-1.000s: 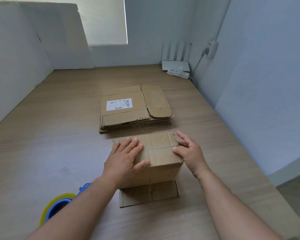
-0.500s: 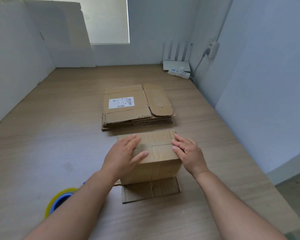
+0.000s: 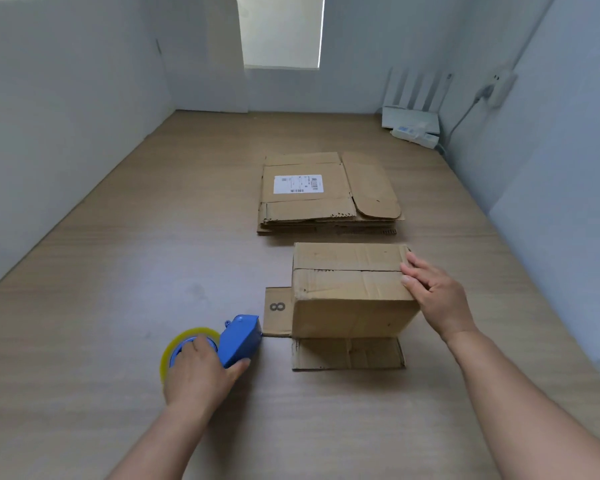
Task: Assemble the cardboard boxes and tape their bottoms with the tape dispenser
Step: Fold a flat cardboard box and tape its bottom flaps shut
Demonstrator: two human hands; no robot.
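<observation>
An assembled cardboard box (image 3: 350,289) stands on the wooden table (image 3: 118,271) with its folded flaps facing up, a seam running across them. Two lower flaps lie flat on the table, one to the left marked "8", one toward me. My right hand (image 3: 433,296) rests on the box's right top edge, fingers fairly straight. A blue tape dispenser (image 3: 239,341) with a yellowish tape roll lies left of the box. My left hand (image 3: 198,372) grips the dispenser, fingers over the roll and thumb along the blue body.
A stack of flattened cardboard boxes (image 3: 326,195), the top one bearing a white label, lies behind the assembled box. A white router (image 3: 411,112) and a power strip sit in the far right corner. White walls enclose the table on the left, back and right.
My left hand left the box top and moved down-left to grip the tape dispenser. My right hand stayed at the box's right edge. The view shifted left.
</observation>
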